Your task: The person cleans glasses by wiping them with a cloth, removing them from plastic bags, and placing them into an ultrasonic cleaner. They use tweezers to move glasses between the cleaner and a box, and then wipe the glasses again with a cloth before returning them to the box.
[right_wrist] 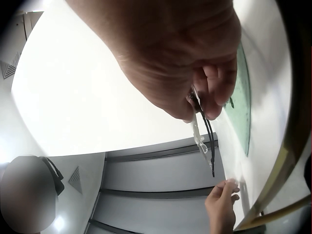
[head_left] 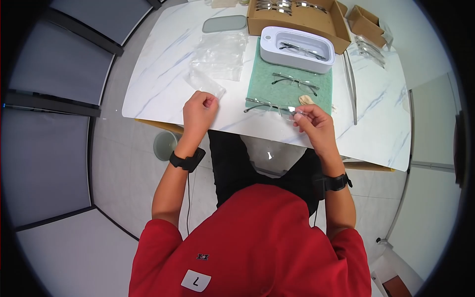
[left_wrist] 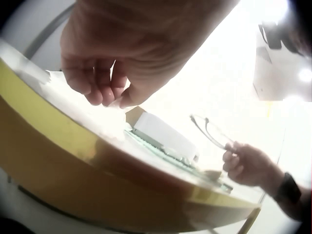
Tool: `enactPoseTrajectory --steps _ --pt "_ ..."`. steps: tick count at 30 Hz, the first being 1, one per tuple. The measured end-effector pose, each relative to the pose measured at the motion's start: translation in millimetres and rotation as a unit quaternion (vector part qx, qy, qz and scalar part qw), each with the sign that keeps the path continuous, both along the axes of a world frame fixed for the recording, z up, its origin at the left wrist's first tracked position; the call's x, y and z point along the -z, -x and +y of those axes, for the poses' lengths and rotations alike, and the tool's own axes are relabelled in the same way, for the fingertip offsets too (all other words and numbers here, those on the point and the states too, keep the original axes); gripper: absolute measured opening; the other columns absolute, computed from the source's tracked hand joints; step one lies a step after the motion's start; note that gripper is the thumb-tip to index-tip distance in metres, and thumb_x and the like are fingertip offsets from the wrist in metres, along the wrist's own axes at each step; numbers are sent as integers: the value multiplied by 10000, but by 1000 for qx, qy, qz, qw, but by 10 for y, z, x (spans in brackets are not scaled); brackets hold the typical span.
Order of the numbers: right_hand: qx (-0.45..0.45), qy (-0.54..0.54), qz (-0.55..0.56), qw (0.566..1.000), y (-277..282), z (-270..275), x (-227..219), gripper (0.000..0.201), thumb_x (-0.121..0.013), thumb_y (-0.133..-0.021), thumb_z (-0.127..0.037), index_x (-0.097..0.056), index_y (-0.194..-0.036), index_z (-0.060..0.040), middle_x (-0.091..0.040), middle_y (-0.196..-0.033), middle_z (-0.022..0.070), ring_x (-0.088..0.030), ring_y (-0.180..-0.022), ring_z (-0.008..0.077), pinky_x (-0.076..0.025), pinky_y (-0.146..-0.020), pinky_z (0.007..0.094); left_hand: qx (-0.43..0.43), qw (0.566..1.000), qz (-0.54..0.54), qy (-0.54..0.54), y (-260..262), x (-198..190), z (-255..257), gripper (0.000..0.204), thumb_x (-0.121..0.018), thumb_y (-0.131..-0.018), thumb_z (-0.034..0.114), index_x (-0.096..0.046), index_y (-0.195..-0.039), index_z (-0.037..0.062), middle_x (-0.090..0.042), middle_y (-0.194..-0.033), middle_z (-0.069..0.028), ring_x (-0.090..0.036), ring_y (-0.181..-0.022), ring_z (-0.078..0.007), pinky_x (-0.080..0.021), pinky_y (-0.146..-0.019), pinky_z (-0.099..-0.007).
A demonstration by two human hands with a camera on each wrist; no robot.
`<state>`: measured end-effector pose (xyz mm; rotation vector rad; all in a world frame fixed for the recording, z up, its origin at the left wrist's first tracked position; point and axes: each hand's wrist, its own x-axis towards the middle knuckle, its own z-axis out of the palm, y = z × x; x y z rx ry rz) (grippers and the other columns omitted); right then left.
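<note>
My right hand (head_left: 319, 127) pinches a pair of eyeglasses (head_left: 269, 105) at one end, its thin dark temples stretching left over the front edge of the green mat (head_left: 255, 84). In the right wrist view the folded temples (right_wrist: 209, 129) hang past the fingertips. My left hand (head_left: 199, 113) pinches the near end of a small clear plastic bag (head_left: 209, 85) at the table's front edge. More clear bags (head_left: 220, 54) lie flat just beyond it. A second pair of eyeglasses (head_left: 297, 82) rests on the mat, close to a small beige crumpled piece (head_left: 307, 100).
Behind the mat's middle stands a white ultrasonic-cleaner-like tub (head_left: 297, 64) with eyeglasses inside. A cardboard box (head_left: 297, 24) holding several eyeglasses is at the back. A grey case (head_left: 224, 24) lies left of it; bagged glasses (head_left: 370, 52) lie right. A bin (head_left: 166, 145) stands below the table.
</note>
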<state>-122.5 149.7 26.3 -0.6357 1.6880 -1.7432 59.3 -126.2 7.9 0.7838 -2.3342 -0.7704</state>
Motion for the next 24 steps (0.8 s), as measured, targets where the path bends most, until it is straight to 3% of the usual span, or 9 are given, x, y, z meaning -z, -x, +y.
enactPoseTrajectory --steps 4,8,16,24 --pt "10 30 7 999 -188 -257 -75 201 -752 -906 -86 -698 -1081 -5 -647 -828 -32 -576 -744 17 -457 -665 170 25 980 30 -195 -72 -109 14 130 -775 -852 119 -690 -831 23 -609 -734 30 -534 -692 -64 -440 -659 -215" --pt "46 50 110 992 -284 -415 23 184 -751 -898 -71 -699 -1064 -8 -665 -871 -18 -558 -743 26 -464 -667 191 23 943 41 -330 -97 -119 28 131 -787 -860 122 -679 -841 51 -589 -746 57 -496 -700 -29 -396 -636 -193" --pt "70 53 303 949 -469 -490 -44 188 -758 -848 -21 -694 -1025 -28 -686 -916 71 -605 -701 115 -481 -613 244 16 911 73 -406 -33 -156 111 148 -752 -895 188 -660 -843 84 -591 -730 39 -526 -669 -46 -388 -607 -201" --pt "70 37 384 920 -517 -457 -65 190 -764 -811 10 -686 -979 -28 -680 -904 74 -631 -672 150 -487 -560 267 23 882 109 -458 -12 -103 165 125 -700 -901 150 -693 -912 25 -648 -773 -5 -579 -714 -72 -434 -652 -226"
